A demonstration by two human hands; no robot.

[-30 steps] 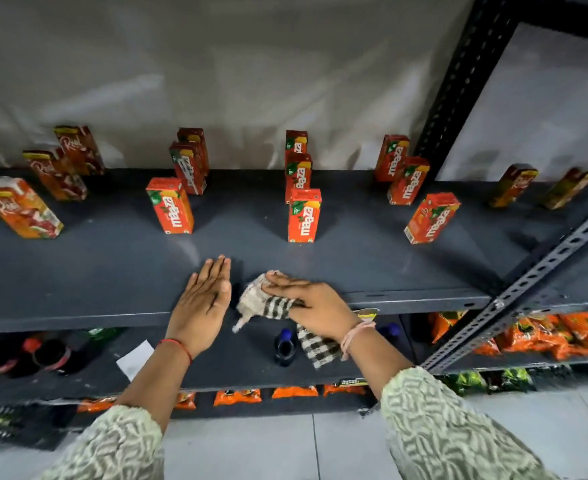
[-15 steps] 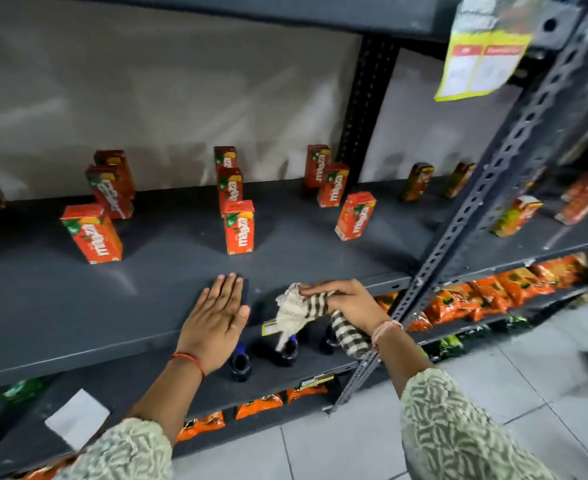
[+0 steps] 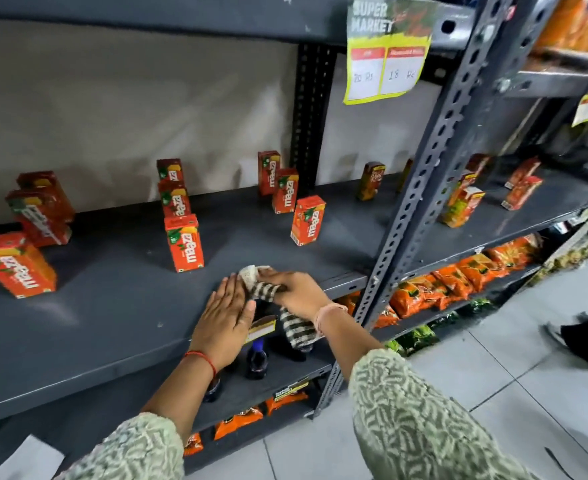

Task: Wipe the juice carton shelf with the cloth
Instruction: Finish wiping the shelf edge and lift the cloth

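- The cloth (image 3: 268,289), checked dark and pale with a plain pale corner, sat bunched at the front edge of the grey shelf (image 3: 119,306), its tail hanging down past the edge.
- The right hand (image 3: 297,292) was closed over the cloth, pinning its upper part to the shelf.
- The left hand (image 3: 225,322) lay flat and open on the shelf, fingers together, just left of the cloth and touching its pale corner.
- Behind the hands stood red cartons (image 3: 184,242): three in a file straight back, three more to the right, and three at the left, the nearest of those tilted.
- Further cartons beyond the post (image 3: 420,202) were too blurred to count.
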